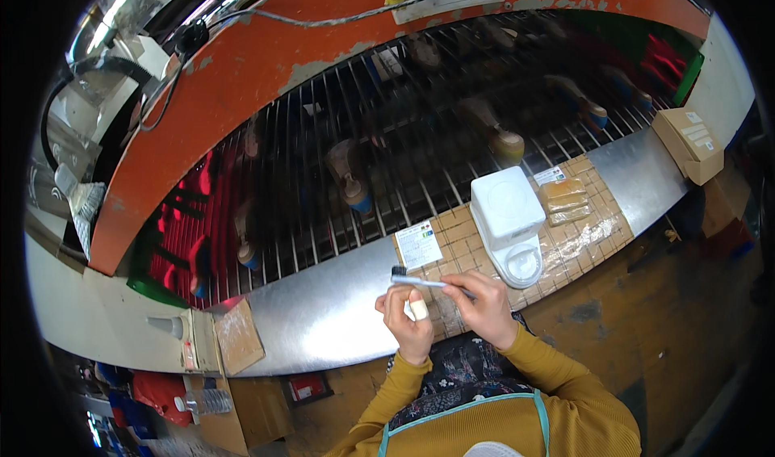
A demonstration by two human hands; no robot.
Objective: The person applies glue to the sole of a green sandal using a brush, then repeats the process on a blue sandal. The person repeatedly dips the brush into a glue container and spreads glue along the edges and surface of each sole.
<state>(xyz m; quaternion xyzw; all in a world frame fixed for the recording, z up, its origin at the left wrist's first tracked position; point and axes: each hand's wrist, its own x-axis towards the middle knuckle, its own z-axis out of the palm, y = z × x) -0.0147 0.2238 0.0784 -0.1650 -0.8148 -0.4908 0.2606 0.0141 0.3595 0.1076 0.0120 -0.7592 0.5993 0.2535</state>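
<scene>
My right hand (484,305) pinches the handle of a small brush (420,281), shaped like a toothbrush with a dark bristle head pointing left. Just below that head, my left hand (406,321) is closed, fingers curled in; whatever they may hold is hidden. A cream-coloured wrap covers its thumb. Beyond my right hand stands a white dispenser (507,208), with a clear round dish (521,265) at its near end. Beside it lie yellowish-brown blocks (565,202) on a brown checked mat (597,215).
A metal ledge (315,320) borders a conveyor of thin bars (404,166), carrying several blurred elongated pieces with blue tips. Red light glows at both ends. An orange frame (169,158) arches over it. A cardboard box (690,144) sits right; a card (418,245) lies on the mat.
</scene>
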